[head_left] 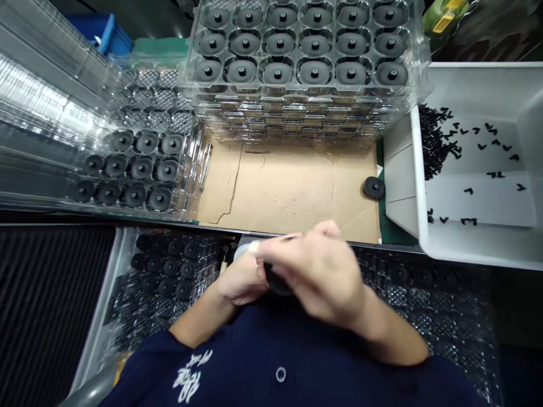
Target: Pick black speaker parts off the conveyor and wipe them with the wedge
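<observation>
Navy shirt (254, 356), hands (244, 278) (324, 277) at dark part (278, 280) (mostly hidden), cardboard (288, 183) beyond

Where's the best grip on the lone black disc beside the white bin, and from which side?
Probably the near and far edges of the black disc, pinched from above and slightly left. Its rounded outline offers opposite edges, and the white bin stands close on its right, while the cardboard extends to its left.
</observation>
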`<state>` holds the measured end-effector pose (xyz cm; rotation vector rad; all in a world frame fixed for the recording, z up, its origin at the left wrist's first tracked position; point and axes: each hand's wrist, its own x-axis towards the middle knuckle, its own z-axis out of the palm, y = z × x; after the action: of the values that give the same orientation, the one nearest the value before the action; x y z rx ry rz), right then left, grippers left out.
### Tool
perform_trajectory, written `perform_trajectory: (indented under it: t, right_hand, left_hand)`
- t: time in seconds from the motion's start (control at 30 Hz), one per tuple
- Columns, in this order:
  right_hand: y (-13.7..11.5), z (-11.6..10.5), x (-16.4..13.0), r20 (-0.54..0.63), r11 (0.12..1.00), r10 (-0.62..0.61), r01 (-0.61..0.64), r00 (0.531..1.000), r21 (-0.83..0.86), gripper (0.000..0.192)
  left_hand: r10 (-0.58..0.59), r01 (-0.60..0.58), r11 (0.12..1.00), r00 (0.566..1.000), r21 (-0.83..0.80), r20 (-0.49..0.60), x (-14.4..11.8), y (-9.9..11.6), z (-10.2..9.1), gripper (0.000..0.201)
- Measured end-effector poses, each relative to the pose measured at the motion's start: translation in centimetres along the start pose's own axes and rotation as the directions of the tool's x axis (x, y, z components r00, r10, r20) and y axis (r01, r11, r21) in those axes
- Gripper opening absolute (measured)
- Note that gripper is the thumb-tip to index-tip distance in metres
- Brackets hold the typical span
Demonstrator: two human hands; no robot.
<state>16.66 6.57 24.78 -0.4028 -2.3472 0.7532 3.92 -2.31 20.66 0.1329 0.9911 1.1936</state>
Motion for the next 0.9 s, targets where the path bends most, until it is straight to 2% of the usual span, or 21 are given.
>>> perform_trajectory:
  t: [0.07, 0.1, 0.2, 0.23, 0.27, 0.3, 0.33, 0.37, 0.4, 0.43, 0.5, 0.6, 0.77, 0.9]
  right_hand:
    - [-0.5, 0.3, 0.4, -0.019, 0.988, 0.141, -0.142, 0.99, -0.068, 0.025]
    - [-0.8, 0.4, 0.7, -0.037, 0.981, 0.166, -0.169, 0.985, -0.096, 0.026]
    - [-0.4, 0.7, 1.5, 0.011, 0.999, 0.031, -0.031, 0.999, -0.026, 0.028]
    - [0.5, 0.8, 1.7, 0.034, 0.999, 0.03, -0.031, 0.999, 0.044, 0.027]
    - [1.8, 0.9, 1.7, 0.042, 0.989, 0.098, -0.102, 0.994, 0.102, 0.026]
    - [3.4, 1.1, 1.6, 0.055, 0.964, 0.224, -0.23, 0.973, 0.137, 0.025]
    - [5.3, 1.4, 1.3, 0.04, 0.909, 0.39, -0.392, 0.92, 0.139, 0.027]
    - [7.2, 1.9, 0.7, 0.029, 0.842, 0.531, -0.531, 0.847, 0.098, 0.029]
    - [9.1, 2.5, 0.1, 0.049, 0.778, 0.627, -0.628, 0.778, 0.011, 0.03]
    - [10.7, 3.2, -0.7, 0.072, 0.735, 0.678, -0.671, 0.732, -0.101, 0.03]
    - [12.9, 4.9, -2.5, 0.186, 0.725, 0.684, -0.628, 0.706, -0.283, 0.03]
    - [13.6, 7.0, -4.6, 0.33, 0.774, 0.631, -0.538, 0.702, -0.335, 0.036]
    - [12.7, 8.9, -6.4, 0.299, 0.775, 0.628, -0.543, 0.719, -0.323, 0.039]
    - [12.9, 10.3, -7.7, 0.303, 0.801, 0.598, -0.536, 0.742, -0.268, 0.026]
  left_hand:
    - [-0.006, 0.007, 0.999, 1.0, -0.043, 0.025, 0.2, -0.3, -0.5, 0.05]
    - [-0.013, 0.016, 0.997, 0.999, -0.07, 0.046, 0.2, -0.5, -0.7, 0.051]
    - [-0.042, 0.053, 0.992, 0.995, -0.119, 0.092, 0.1, -0.5, -1.1, 0.047]
    - [-0.049, 0.062, 0.99, 0.994, -0.128, 0.101, 0.0, -0.3, -1.2, 0.046]
    - [-0.047, 0.064, 0.986, 0.992, -0.151, 0.114, -0.2, -0.1, -1.2, 0.046]
    - [-0.034, 0.059, 0.98, 0.991, -0.19, 0.131, -0.3, 0.2, -1.2, 0.046]
    - [-0.015, 0.053, 0.969, 0.987, -0.243, 0.157, -0.4, 0.4, -1.3, 0.046]
    - [0.009, 0.047, 0.954, 0.983, -0.297, 0.184, -0.6, 0.7, -1.4, 0.045]
    - [0.035, 0.039, 0.937, 0.978, -0.346, 0.206, -0.7, 0.9, -1.5, 0.044]
    - [0.06, 0.029, 0.923, 0.974, -0.383, 0.219, -0.7, 1.0, -1.7, 0.042]
    - [0.091, 0.012, 0.91, 0.97, -0.414, 0.228, -0.8, 1.1, -2.2, 0.043]
    - [0.103, 0.003, 0.906, 0.968, -0.423, 0.228, -0.7, 1.3, -3.0, 0.049]
    - [0.116, -0.023, 0.917, 0.971, -0.399, 0.211, -0.6, 1.9, -3.7, 0.062]
    - [0.113, -0.045, 0.929, 0.979, -0.368, 0.167, -0.5, 1.9, -3.5, 0.061]
